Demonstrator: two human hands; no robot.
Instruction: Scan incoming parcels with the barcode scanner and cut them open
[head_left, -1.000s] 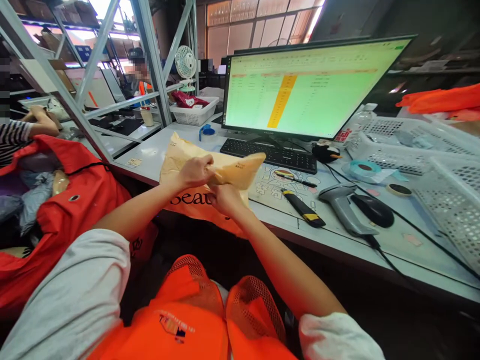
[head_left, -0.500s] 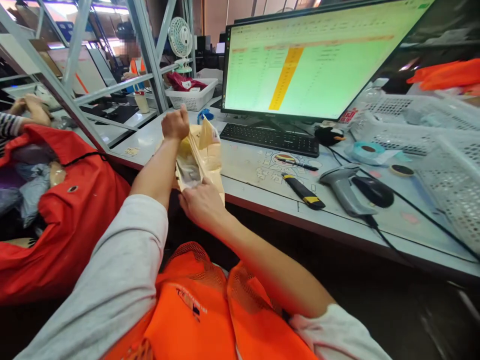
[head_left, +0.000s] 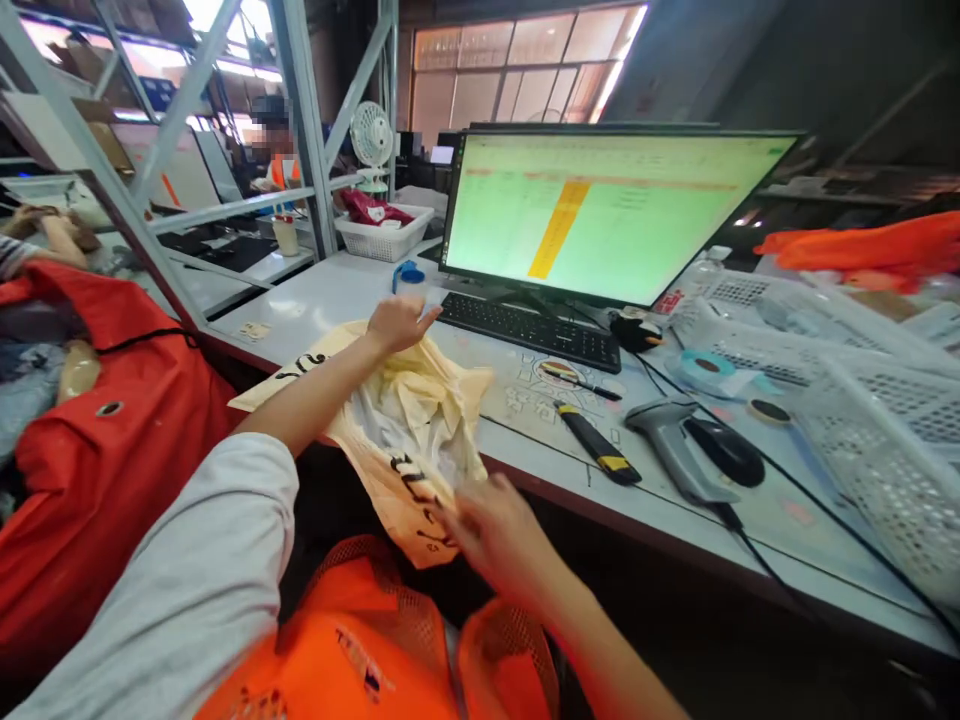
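A pale yellow plastic mailing bag (head_left: 390,490) with black lettering lies spread open over the table's front edge, part of it hanging down. Clear, crumpled plastic wrapping (head_left: 439,440) shows inside its mouth. My left hand (head_left: 401,325) is closed on the bag's far side, thumb pointing out to the right. At the near right edge, the fingers of my right hand (head_left: 495,530) are pressed together on the bag's rim, slightly smeared by motion.
The keyboard (head_left: 525,332) and monitor (head_left: 585,220) stand behind. To the right lie a utility knife (head_left: 598,445), a barcode scanner (head_left: 679,450), a mouse (head_left: 725,450) and white baskets (head_left: 885,460). A red sack (head_left: 127,450) stands left; people work beyond the rack.
The bag, bunched and narrow before, is now spread wide with its mouth open. My hands have moved apart, the right one toward me. The view has tilted upward.
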